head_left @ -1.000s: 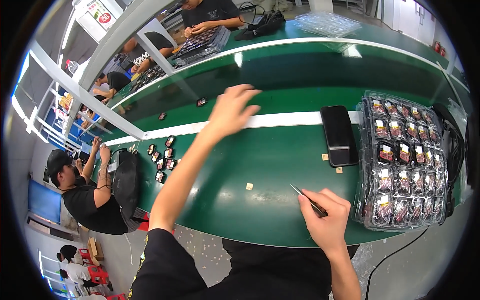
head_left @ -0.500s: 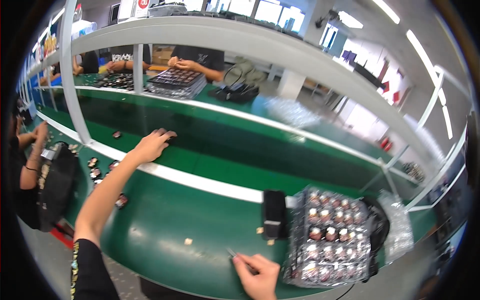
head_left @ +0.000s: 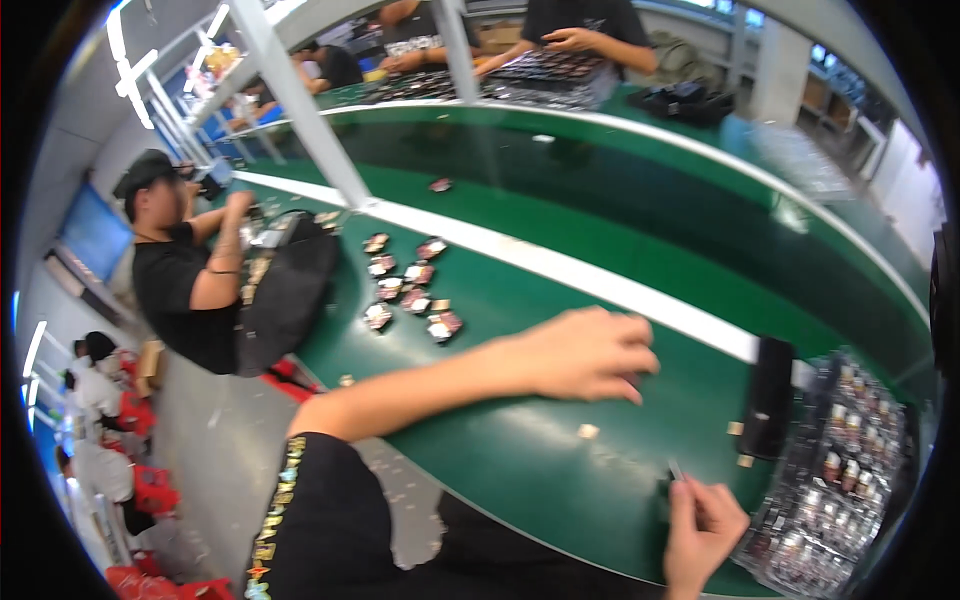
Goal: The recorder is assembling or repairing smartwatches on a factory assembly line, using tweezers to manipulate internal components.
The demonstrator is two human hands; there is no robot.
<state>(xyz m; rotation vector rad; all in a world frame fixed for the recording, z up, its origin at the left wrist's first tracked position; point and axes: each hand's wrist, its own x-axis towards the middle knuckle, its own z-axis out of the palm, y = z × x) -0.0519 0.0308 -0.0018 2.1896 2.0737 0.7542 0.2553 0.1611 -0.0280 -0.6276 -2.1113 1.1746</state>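
My left hand (head_left: 590, 355) reaches over the green table (head_left: 520, 455), fingers spread and loosely curled, with nothing visible in them. Near the table's front edge, my right hand (head_left: 705, 525) pinches a thin metal tool resembling tweezers (head_left: 677, 470), its tip pointing up and away. A small pale square piece (head_left: 587, 431) lies between the two hands. Left of my left hand sits a cluster of small black-and-copper parts (head_left: 416, 272). Beside my right hand, clear plastic trays (head_left: 825, 480) hold rows of similar parts.
A black flat case (head_left: 768, 395) lies against the trays. Beyond a white rail (head_left: 570, 265) runs a green belt with one small part (head_left: 440, 185). A grey post (head_left: 300, 100) rises at the rail. A co-worker (head_left: 185, 260) sits left beside a black bag (head_left: 290, 295); others work opposite.
The view has turned left, so the scene sits farther right. My left hand has come back from over the belt to the near table. My right hand keeps hold of the tool.
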